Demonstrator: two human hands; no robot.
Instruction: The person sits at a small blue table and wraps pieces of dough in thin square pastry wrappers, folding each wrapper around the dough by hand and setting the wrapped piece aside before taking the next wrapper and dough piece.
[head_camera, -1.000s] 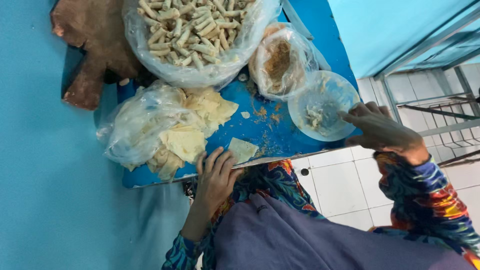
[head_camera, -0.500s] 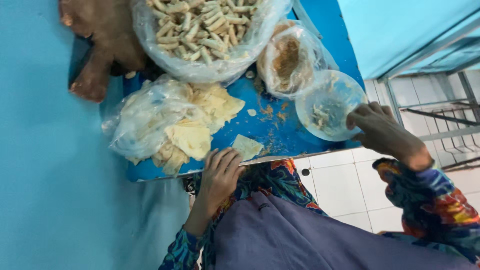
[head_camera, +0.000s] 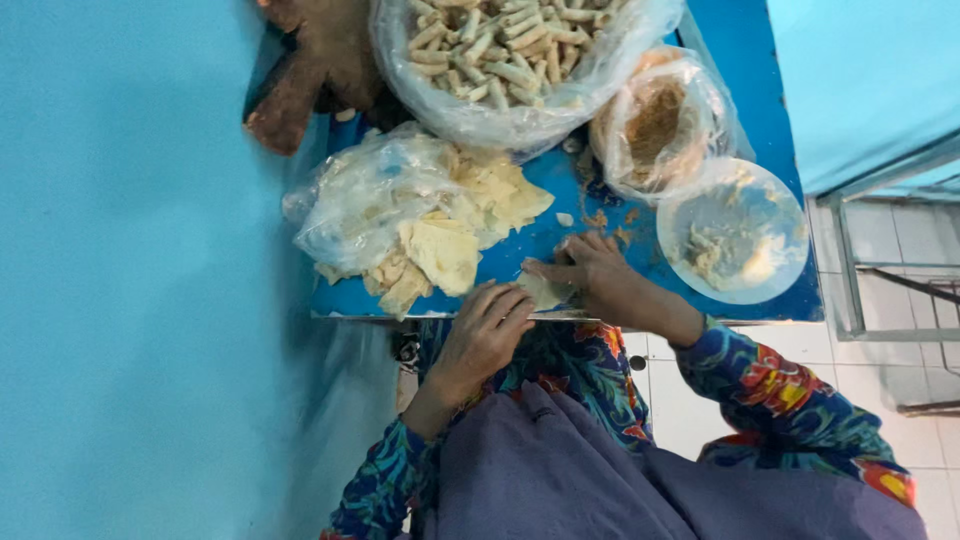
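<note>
Both hands are meeting over a small pale square pastry wrapper (head_camera: 543, 291) that is lying on the near edge of the blue table (head_camera: 760, 100), just in front of the person's lap. The left hand (head_camera: 487, 335) is resting with its fingers loosely curled, the tips touching the wrapper's near left side. The right hand (head_camera: 590, 277) is lying across the wrapper's right part with the fingers bent and close together, pressing on it; whether anything is sitting on the wrapper under those fingers is hidden.

Just left of the wrapper, a clear crumpled plastic bag of pale wrapper sheets (head_camera: 400, 215) is spilling its stack onto the table. Beyond it, a large clear plastic bag of small tan finished rolls (head_camera: 505, 55) is being cut off by the top edge. To the right, a smaller clear plastic bag of brown crumbly filling (head_camera: 655, 125) is standing beside a round translucent plastic bowl (head_camera: 733, 232) that is holding a pale smeared paste, hard to make out. At the top left, a dark brown wooden object (head_camera: 300, 75) is partly cropped, and its kind is unclear. Crumbs (head_camera: 600, 217) are lying scattered on the table between the bags and the hands.
</note>
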